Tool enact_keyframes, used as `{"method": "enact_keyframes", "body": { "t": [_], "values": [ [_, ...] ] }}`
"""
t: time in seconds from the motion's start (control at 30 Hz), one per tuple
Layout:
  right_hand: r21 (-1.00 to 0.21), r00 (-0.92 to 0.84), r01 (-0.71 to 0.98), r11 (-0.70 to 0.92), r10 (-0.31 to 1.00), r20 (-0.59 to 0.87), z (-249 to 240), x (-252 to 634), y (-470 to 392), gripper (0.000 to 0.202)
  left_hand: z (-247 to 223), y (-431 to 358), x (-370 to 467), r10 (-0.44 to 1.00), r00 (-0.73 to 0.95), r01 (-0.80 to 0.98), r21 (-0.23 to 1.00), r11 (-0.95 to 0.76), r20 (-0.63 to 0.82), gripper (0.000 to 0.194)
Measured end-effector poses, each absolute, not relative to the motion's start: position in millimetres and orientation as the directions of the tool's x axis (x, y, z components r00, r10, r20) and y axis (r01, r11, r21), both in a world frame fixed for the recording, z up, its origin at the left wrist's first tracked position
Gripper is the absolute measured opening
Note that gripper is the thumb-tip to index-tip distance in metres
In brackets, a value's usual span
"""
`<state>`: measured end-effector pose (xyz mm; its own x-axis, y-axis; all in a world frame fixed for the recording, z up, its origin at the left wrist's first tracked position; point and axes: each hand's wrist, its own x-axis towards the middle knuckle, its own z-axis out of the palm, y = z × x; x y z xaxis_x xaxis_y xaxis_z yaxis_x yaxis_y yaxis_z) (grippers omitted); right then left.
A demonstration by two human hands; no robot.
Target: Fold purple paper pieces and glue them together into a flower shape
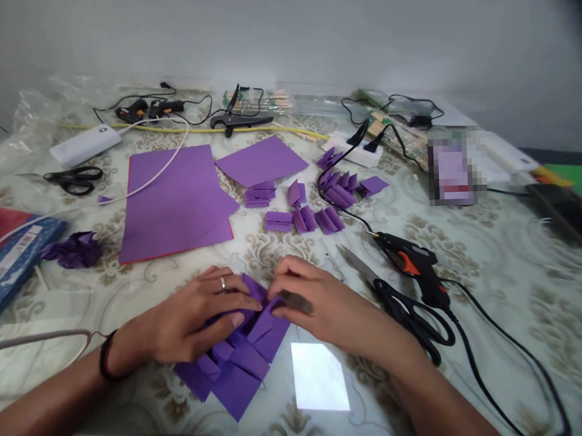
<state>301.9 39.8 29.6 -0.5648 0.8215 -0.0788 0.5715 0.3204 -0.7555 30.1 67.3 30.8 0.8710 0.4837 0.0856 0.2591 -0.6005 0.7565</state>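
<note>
A purple paper piece with folded strips on it lies near the table's front edge. My left hand, with a ring and a dark wristband, rests over its left and upper part, fingers bent onto the folds. At its upper right, my right hand pinches a raised purple fold between thumb and fingers. Part of the paper is hidden under my left hand. Beyond the hands sit several small folded purple pieces and a stack of purple sheets.
Black scissors and a glue gun with its cable lie at the right. Farther back are a white power strip, pruning shears and a yellow cable. Crumpled purple paper and other scissors are at the left.
</note>
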Motion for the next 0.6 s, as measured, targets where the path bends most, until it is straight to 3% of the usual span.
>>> {"method": "enact_keyframes", "body": {
  "t": [0.13,0.33,0.5,0.6],
  "values": [
    [-0.705,-0.581,0.61,0.363,0.809,-0.086,21.0,296.6,38.2,0.021,39.7,67.8,25.1,0.447,0.894,0.274,0.766,-0.582,0.019,0.026],
    [-0.76,-0.559,0.521,0.388,0.828,0.039,24.4,294.3,35.1,0.008,53.2,67.4,9.8,0.517,0.842,0.45,0.726,-0.519,-0.152,0.018],
    [-0.809,-0.59,0.431,0.401,0.803,0.083,22.4,279.6,27.3,0.007,44.4,67.7,13.1,0.497,0.862,0.39,0.758,-0.523,-0.1,0.016],
    [-0.785,-0.586,0.46,0.415,0.806,0.082,18.8,275.4,25.4,0.009,40.8,67.1,16.6,0.594,0.805,0.39,0.755,-0.528,0.0,0.015]
  ]
}}
